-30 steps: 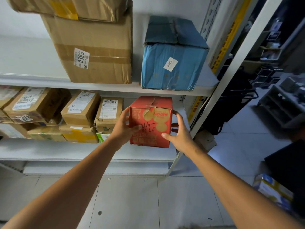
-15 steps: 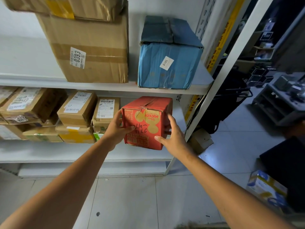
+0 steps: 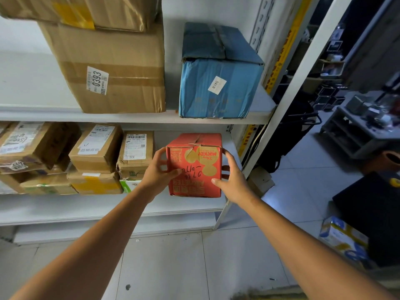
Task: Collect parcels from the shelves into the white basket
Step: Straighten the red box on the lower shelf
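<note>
A red printed box (image 3: pixel 194 165) with black handwriting on its front is held at the right end of the lower shelf (image 3: pixel 86 204). My left hand (image 3: pixel 159 173) grips its left side, thumb on the front face. My right hand (image 3: pixel 232 180) grips its right side, fingers wrapped round the edge. The box's bottom edge sits slightly above the shelf board. The white basket is not in view.
Brown parcels (image 3: pixel 95 148) are stacked on the lower shelf to the left. Above stand a big cardboard box (image 3: pixel 112 68) and a blue box (image 3: pixel 218 83). A white upright post (image 3: pixel 287 109) stands just right. A blue-yellow carton (image 3: pixel 344 239) lies on the floor at right.
Both hands have drawn the red box forward and slightly off the lower shelf board. The grip on its two sides stays the same.
</note>
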Motion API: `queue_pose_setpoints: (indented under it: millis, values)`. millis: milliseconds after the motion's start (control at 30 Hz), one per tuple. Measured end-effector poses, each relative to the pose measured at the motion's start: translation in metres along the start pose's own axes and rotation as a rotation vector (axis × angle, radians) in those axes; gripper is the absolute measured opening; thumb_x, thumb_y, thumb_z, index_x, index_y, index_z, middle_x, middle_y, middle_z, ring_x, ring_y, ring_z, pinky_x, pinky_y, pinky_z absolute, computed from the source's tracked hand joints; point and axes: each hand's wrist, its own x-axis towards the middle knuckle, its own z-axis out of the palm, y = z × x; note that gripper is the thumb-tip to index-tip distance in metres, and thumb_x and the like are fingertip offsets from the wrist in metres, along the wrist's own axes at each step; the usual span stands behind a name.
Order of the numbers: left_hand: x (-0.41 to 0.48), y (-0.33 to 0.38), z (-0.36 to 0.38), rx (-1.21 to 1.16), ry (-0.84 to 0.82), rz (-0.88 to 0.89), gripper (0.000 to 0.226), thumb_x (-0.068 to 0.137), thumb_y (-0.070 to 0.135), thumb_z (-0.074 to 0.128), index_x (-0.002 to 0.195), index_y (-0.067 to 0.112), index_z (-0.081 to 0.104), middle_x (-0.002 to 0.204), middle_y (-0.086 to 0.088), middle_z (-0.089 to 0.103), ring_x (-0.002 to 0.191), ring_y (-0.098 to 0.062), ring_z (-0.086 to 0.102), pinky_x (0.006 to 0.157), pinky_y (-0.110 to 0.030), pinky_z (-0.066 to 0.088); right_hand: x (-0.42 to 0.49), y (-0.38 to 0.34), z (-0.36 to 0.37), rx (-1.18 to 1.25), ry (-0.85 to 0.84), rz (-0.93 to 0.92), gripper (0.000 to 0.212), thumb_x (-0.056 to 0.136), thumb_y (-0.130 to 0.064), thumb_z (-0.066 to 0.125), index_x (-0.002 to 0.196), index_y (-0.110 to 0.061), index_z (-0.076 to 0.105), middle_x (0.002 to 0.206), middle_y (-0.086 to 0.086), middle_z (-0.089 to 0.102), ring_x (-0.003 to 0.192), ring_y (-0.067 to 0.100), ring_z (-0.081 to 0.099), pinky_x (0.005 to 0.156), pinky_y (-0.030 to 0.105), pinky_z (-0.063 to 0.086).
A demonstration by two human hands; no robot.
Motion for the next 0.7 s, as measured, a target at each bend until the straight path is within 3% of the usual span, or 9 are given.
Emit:
queue_pose_setpoints:
  millis: [100, 167, 233, 300, 367, 433, 567, 700]
  values:
    - [-0.001, 0.004, 0.002, -0.007, 0.0, -0.035, 0.063, 0.083, 0.041, 0.076, 0.138, 0.036, 0.045, 0.115, -0.002, 0.064, 0.1, -0.016, 0.066, 0.067, -0.037, 0.059, 0.003, 0.0, 0.0, 0.079, -0.007, 0.075, 0.083, 0.089, 0.0, 0.068, 0.149, -0.038, 0.027, 0.124, -0.009, 0.053, 0.104, 0.0, 0.056, 0.082, 0.029, 0.057]
    - [0.001, 0.006, 0.001, -0.03, -0.013, -0.056, 0.061, 0.082, 0.057, 0.066, 0.136, 0.035, 0.047, 0.113, 0.0, 0.066, 0.097, -0.012, 0.066, 0.066, -0.033, 0.056, 0.005, -0.003, 0.003, 0.125, 0.004, 0.118, 0.076, 0.091, -0.015, 0.07, 0.148, -0.04, 0.027, 0.13, -0.01, 0.048, 0.106, 0.002, 0.051, 0.08, 0.024, 0.049]
    - [0.005, 0.007, -0.002, -0.032, -0.008, -0.071, 0.063, 0.079, 0.066, 0.061, 0.132, 0.033, 0.049, 0.11, 0.001, 0.068, 0.097, -0.014, 0.067, 0.075, -0.04, 0.057, 0.007, -0.005, 0.007, 0.172, 0.043, 0.161, 0.067, 0.091, -0.039, 0.07, 0.146, -0.042, 0.031, 0.128, -0.015, 0.041, 0.112, 0.006, 0.042, 0.089, 0.027, 0.04]
    - [0.01, 0.005, -0.003, -0.036, 0.009, -0.081, 0.058, 0.084, 0.064, 0.059, 0.129, 0.029, 0.049, 0.107, 0.001, 0.066, 0.095, -0.015, 0.065, 0.081, -0.045, 0.056, 0.011, -0.004, 0.014, 0.206, 0.078, 0.199, 0.051, 0.091, -0.054, 0.063, 0.135, -0.046, 0.038, 0.12, -0.015, 0.048, 0.111, 0.01, 0.047, 0.089, 0.032, 0.042]
    - [0.015, 0.003, -0.001, -0.048, 0.017, -0.104, 0.054, 0.088, 0.061, 0.059, 0.129, 0.028, 0.047, 0.107, -0.001, 0.065, 0.094, -0.015, 0.064, 0.079, -0.044, 0.056, 0.015, -0.002, 0.018, 0.236, 0.114, 0.232, 0.035, 0.093, -0.058, 0.055, 0.122, -0.045, 0.043, 0.097, -0.009, 0.055, 0.097, 0.015, 0.057, 0.082, 0.034, 0.048]
    - [0.019, 0.001, 0.003, -0.071, 0.03, -0.133, 0.048, 0.089, 0.059, 0.059, 0.126, 0.031, 0.047, 0.107, -0.005, 0.066, 0.095, -0.018, 0.065, 0.075, -0.041, 0.056, 0.022, -0.001, 0.019, 0.259, 0.141, 0.25, 0.032, 0.095, -0.059, 0.049, 0.119, -0.038, 0.046, 0.082, -0.004, 0.05, 0.081, 0.016, 0.054, 0.075, 0.035, 0.047]
    - [0.028, -0.001, 0.012, -0.121, 0.04, -0.159, 0.041, 0.092, 0.051, 0.061, 0.122, 0.027, 0.047, 0.102, -0.009, 0.069, 0.09, -0.021, 0.068, 0.065, -0.032, 0.053, 0.041, 0.006, 0.017, 0.231, 0.143, 0.264, 0.03, 0.098, -0.056, 0.047, 0.117, -0.032, 0.045, 0.078, -0.002, 0.047, 0.07, 0.013, 0.049, 0.065, 0.031, 0.041]
    - [0.042, -0.001, 0.021, -0.131, 0.055, -0.162, 0.036, 0.096, 0.04, 0.061, 0.124, 0.024, 0.045, 0.097, -0.004, 0.068, 0.084, -0.013, 0.066, 0.061, -0.028, 0.047, 0.065, 0.02, 0.015, 0.259, 0.097, 0.307, 0.028, 0.092, -0.058, 0.054, 0.107, -0.035, 0.045, 0.082, 0.007, 0.052, 0.076, 0.022, 0.056, 0.074, 0.043, 0.052]
